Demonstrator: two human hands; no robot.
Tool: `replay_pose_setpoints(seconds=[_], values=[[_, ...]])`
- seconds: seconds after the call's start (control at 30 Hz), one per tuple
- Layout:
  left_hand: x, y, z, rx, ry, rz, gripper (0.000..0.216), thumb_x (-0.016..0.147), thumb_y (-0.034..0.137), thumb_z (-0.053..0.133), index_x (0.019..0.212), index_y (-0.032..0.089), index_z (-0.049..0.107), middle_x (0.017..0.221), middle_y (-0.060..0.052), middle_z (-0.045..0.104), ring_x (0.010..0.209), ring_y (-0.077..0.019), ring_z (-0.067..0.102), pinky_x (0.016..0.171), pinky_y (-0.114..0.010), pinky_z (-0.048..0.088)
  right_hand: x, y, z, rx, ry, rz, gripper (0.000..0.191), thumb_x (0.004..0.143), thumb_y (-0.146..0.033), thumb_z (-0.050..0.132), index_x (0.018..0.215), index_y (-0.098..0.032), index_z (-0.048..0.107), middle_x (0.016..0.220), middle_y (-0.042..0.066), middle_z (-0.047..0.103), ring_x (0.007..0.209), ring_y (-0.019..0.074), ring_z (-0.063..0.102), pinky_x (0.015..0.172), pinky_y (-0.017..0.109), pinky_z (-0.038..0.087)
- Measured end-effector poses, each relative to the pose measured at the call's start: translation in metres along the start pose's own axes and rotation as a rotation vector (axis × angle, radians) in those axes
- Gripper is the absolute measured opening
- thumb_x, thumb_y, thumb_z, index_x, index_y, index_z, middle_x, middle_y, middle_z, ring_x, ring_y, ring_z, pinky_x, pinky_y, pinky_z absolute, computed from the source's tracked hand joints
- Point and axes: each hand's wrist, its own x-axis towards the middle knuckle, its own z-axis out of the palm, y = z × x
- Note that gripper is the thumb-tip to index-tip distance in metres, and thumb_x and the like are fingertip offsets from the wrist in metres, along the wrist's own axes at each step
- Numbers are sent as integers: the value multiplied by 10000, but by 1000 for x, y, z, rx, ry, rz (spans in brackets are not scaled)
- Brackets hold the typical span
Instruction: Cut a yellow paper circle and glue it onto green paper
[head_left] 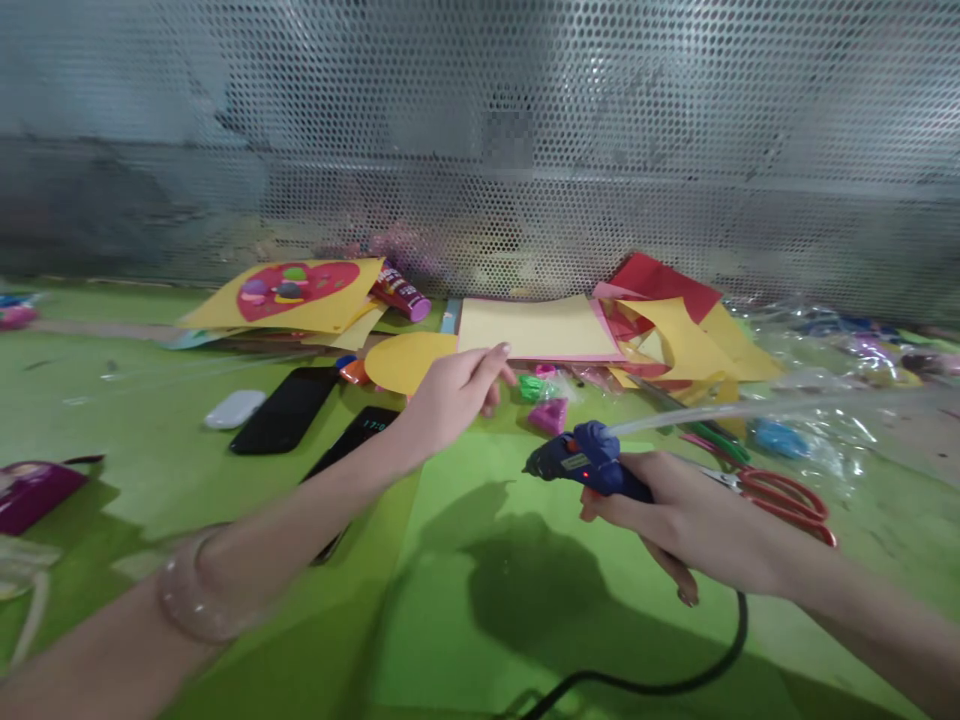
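Observation:
My right hand [686, 515] is wrapped round the handle of a dark blue hot glue gun [581, 455], which has a small red light lit and a long clear glue stick [697, 413] coming out of its back. The gun's nozzle points left, above a light green paper sheet [450, 620]. My left hand [461, 390] hovers over the far edge of that sheet, fingers partly bent and apart, with nothing visible in them. Close to its fingertips lie a green clay lump [531, 388] and a purple clay piece [549, 415]. Behind the hand is a yellow rounded paper [397, 362].
Two phones [289, 410] and a white case [235, 409] lie at left. Red-handled scissors [784, 495] rest beyond my right hand. A black cord [660, 688] crosses the front. Stacked paper [536, 328], a heart card [292, 290] and a perforated metal panel [480, 130] stand behind.

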Motion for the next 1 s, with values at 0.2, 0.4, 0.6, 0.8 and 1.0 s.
replay_pose_setpoints(seconds=[0.2, 0.4, 0.6, 0.8, 1.0], values=[[-5, -53, 19, 82, -173, -179, 461, 832, 543, 245, 597, 189, 426, 410, 42, 453, 340, -106, 466, 378, -218, 392, 10, -5, -1, 3, -76, 58, 175, 790, -314, 405, 795, -152, 473, 354, -73, 441, 305, 99, 458, 359, 175, 385], [-10, -57, 21, 160, -199, -143, 373, 833, 465, 316, 578, 203, 388, 442, 36, 472, 359, -114, 469, 404, -240, 357, 9, 9, 1, -34, -20, 61, 218, 821, -374, 394, 775, -164, 427, 333, -82, 440, 311, 90, 454, 461, 190, 419], [-8, -63, 20, 152, -220, -152, 350, 831, 442, 336, 580, 204, 387, 455, 31, 499, 367, -119, 498, 402, -240, 365, -2, 9, 0, -25, -44, 156, 273, 831, -405, 385, 871, -145, 459, 361, -69, 450, 361, 98, 477, 462, 185, 406], [-7, -65, 18, 94, -245, -168, 363, 819, 475, 354, 590, 197, 403, 466, 24, 525, 378, -111, 519, 406, -228, 404, -17, 16, 10, 6, 52, 237, 244, 799, -399, 437, 883, -174, 480, 413, -74, 442, 334, 83, 447, 386, 162, 393], [-6, -68, 17, 43, -255, -180, 337, 818, 453, 380, 620, 188, 444, 482, 16, 547, 391, -107, 526, 390, -210, 412, -36, 26, 22, 52, 54, 323, 301, 764, -419, 462, 926, -166, 481, 409, -70, 407, 357, 99, 445, 396, 184, 444]])
